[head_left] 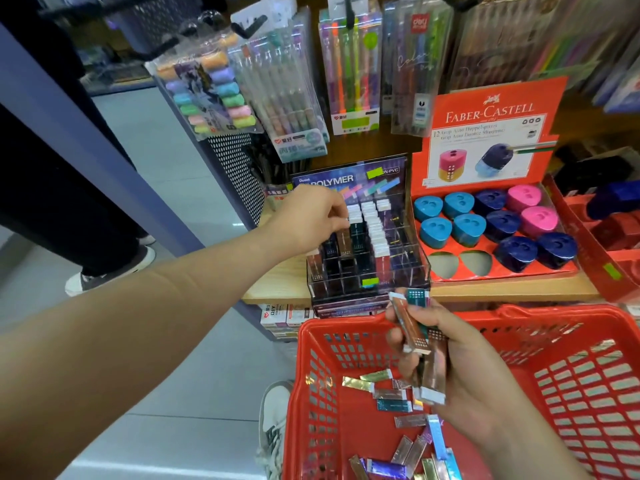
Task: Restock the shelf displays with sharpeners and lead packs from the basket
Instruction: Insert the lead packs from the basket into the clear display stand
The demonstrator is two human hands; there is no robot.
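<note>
My left hand (313, 216) reaches over the clear acrylic lead-pack display (367, 244) and pinches the white cap of a lead pack (346, 233) standing in a left slot. My right hand (446, 362) holds a bunch of metallic lead packs (415, 327) above the red basket (311, 341). Several more loose lead packs (391, 393) lie on the basket floor. To the right, the red Faber-Castell sharpener tray (491, 237) holds blue, navy and pink sharpeners (467, 228), with two empty holes (460, 263) at its front left.
Hanging pen and highlighter packs (349, 71) crowd the pegs above the shelf. Another red display tray (609, 237) stands at far right. A person's legs and shoes (110, 268) are at left on the tiled floor. My shoe (273, 417) is beside the basket.
</note>
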